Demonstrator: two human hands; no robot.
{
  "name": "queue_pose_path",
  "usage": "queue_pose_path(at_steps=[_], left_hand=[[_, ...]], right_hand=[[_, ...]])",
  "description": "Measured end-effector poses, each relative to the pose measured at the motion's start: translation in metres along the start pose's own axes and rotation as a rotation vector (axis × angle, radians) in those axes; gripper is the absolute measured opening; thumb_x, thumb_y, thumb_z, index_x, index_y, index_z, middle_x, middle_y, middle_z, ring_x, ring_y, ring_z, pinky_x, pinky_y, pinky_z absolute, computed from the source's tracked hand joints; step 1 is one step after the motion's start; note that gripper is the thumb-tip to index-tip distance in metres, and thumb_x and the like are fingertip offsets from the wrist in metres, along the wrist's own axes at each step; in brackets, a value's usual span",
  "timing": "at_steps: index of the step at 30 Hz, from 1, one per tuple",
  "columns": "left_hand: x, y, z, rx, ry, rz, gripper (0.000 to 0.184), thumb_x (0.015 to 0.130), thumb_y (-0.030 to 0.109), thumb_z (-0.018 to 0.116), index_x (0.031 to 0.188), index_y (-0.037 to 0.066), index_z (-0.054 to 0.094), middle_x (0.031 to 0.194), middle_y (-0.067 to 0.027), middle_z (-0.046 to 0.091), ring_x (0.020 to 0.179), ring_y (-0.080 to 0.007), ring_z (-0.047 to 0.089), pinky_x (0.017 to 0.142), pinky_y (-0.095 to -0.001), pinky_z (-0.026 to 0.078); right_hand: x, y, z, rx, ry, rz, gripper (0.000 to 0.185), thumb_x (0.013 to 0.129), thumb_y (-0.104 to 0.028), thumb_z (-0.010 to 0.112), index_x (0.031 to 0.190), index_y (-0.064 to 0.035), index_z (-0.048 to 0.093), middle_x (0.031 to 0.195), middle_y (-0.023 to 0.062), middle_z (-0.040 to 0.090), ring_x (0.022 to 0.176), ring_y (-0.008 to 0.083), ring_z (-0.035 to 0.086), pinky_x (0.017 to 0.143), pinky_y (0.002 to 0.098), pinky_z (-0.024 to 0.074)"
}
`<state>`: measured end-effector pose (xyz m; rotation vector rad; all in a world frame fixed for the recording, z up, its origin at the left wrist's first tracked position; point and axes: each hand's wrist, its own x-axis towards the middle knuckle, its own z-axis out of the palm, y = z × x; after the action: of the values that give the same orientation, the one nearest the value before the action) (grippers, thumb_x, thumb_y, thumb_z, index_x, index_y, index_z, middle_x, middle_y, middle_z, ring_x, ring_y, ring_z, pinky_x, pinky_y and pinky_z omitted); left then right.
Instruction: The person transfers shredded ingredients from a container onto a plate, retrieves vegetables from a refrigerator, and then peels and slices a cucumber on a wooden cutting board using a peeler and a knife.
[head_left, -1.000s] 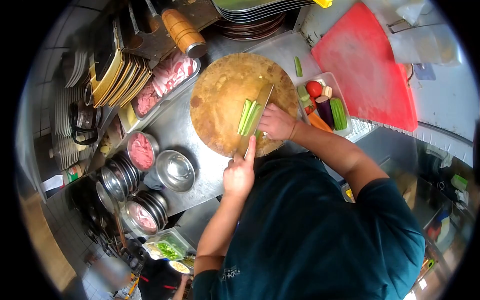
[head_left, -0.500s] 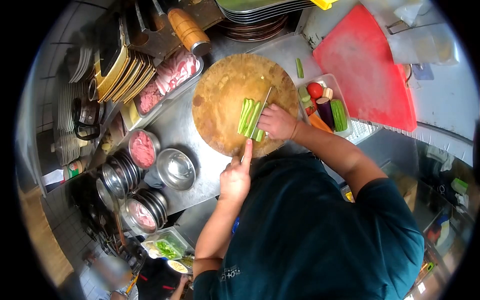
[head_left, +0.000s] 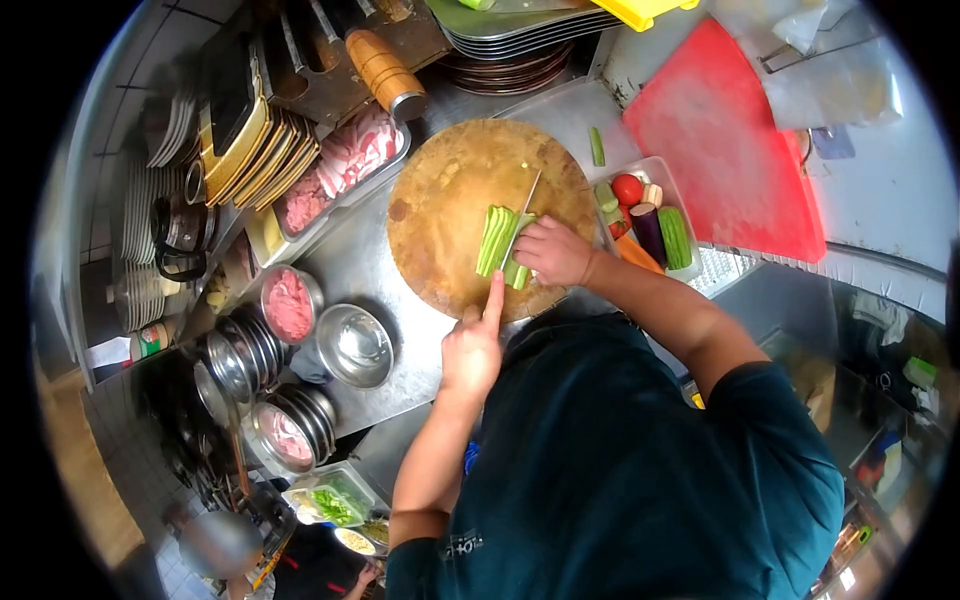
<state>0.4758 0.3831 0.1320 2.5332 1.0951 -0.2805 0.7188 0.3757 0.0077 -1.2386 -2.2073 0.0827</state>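
My left hand is closed round the handle of a knife, its index finger stretched along towards the blade. The handle itself is mostly hidden by the hand. The blade stands on edge among pale green cucumber-like strips on a round wooden chopping board. Several strips lie side by side left of the blade. My right hand has its fingers bent and pressed on the uncut-looking green piece right of the blade, close against it.
Right of the board stands a clear container with a tomato, an eggplant, a carrot and other vegetables. A red board leans beyond it. A green strip lies behind. Metal bowls and a meat tray are at left. Another person is lower left.
The view has shifted slightly. The knife has moved a little away from me across the board, and the strips left of the blade lie closer together. Both hands keep their grip.
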Motion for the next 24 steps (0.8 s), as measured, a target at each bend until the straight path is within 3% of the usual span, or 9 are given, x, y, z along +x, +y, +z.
queue_pose_path(at_steps=[5, 12, 17, 24], left_hand=[[-0.015, -0.004, 0.007, -0.014, 0.043, 0.019, 0.100, 0.077, -0.002, 0.063, 0.165, 0.023, 0.023, 0.090, -0.0194, 0.063, 0.069, -0.0376, 0.068, 0.062, -0.0475, 0.058], [0.005, 0.003, 0.007, -0.004, -0.047, -0.045, 0.099, 0.078, -0.002, 0.061, 0.165, 0.023, 0.022, 0.088, -0.0203, 0.064, 0.069, -0.0386, 0.069, 0.063, -0.0491, 0.058], [0.017, -0.008, 0.022, -0.028, 0.050, -0.036, 0.098, 0.078, -0.002, 0.061, 0.165, 0.023, 0.023, 0.089, -0.0190, 0.065, 0.070, -0.0387, 0.069, 0.063, -0.0494, 0.058], [-0.015, 0.006, 0.010, -0.025, 0.066, -0.005, 0.100, 0.076, -0.004, 0.063, 0.165, 0.022, 0.025, 0.083, -0.0197, 0.064, 0.068, -0.0370, 0.069, 0.062, -0.0473, 0.058]], right_hand=[[-0.003, -0.001, 0.008, -0.015, -0.011, 0.021, 0.017, 0.071, -0.020, 0.067, 0.086, -0.0138, 0.063, 0.091, 0.0002, 0.061, 0.092, 0.0211, 0.058, 0.081, 0.0371, 0.0433], [0.001, 0.001, 0.003, 0.029, 0.029, 0.005, 0.018, 0.071, -0.018, 0.066, 0.088, -0.0126, 0.065, 0.097, 0.0005, 0.064, 0.094, 0.0210, 0.059, 0.083, 0.0371, 0.0444], [-0.003, 0.000, 0.007, 0.031, 0.022, 0.005, 0.021, 0.070, -0.017, 0.067, 0.091, -0.0116, 0.065, 0.100, 0.0021, 0.064, 0.097, 0.0214, 0.059, 0.085, 0.0377, 0.0448], [-0.004, -0.003, 0.003, -0.013, 0.006, 0.012, 0.016, 0.069, -0.016, 0.066, 0.084, -0.0130, 0.061, 0.087, 0.0019, 0.055, 0.089, 0.0240, 0.056, 0.080, 0.0384, 0.0437]])
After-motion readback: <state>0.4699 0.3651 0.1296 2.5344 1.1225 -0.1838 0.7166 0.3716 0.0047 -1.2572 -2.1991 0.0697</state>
